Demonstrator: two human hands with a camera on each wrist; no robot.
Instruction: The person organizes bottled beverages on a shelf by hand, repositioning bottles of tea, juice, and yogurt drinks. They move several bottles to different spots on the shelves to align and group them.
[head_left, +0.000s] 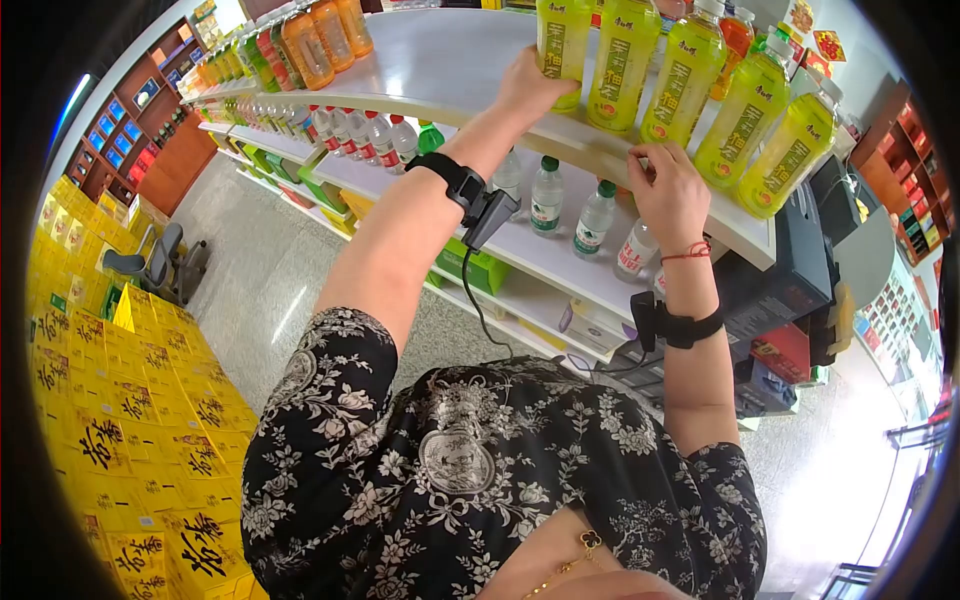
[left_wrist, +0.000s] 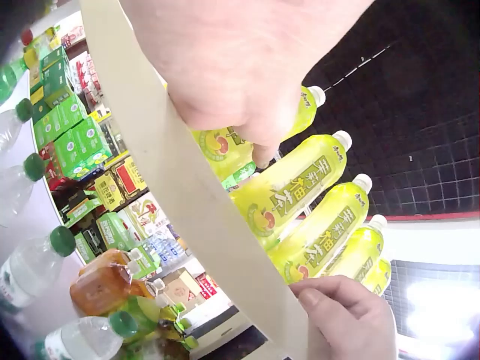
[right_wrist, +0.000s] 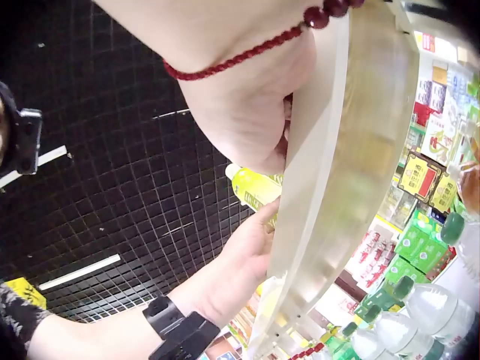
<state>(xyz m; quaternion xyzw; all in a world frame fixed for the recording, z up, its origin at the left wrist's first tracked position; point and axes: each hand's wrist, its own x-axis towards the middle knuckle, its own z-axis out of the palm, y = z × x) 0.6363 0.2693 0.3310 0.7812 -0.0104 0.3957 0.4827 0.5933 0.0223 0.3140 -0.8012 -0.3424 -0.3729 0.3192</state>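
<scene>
Several yellow-green bottled drinks (head_left: 683, 75) stand in a row on the white top shelf (head_left: 450, 60). My left hand (head_left: 528, 88) grips the lower part of the leftmost yellow-green bottle (head_left: 562, 45), its thumb across the front. In the left wrist view that bottle (left_wrist: 226, 154) is partly covered by the hand. My right hand (head_left: 670, 192) rests at the shelf's front edge with loosely bent fingers, below the middle bottles. Seen from the left wrist, the right hand (left_wrist: 349, 319) has its thumb against the edge and no bottle in it.
Orange drink bottles (head_left: 325, 40) stand farther left on the top shelf. Clear water bottles (head_left: 546, 195) line the shelf below. Stacked yellow cartons (head_left: 130, 420) fill the left side, near an office chair (head_left: 170, 262). Dark boxes (head_left: 790, 265) stand beyond the shelf's right end.
</scene>
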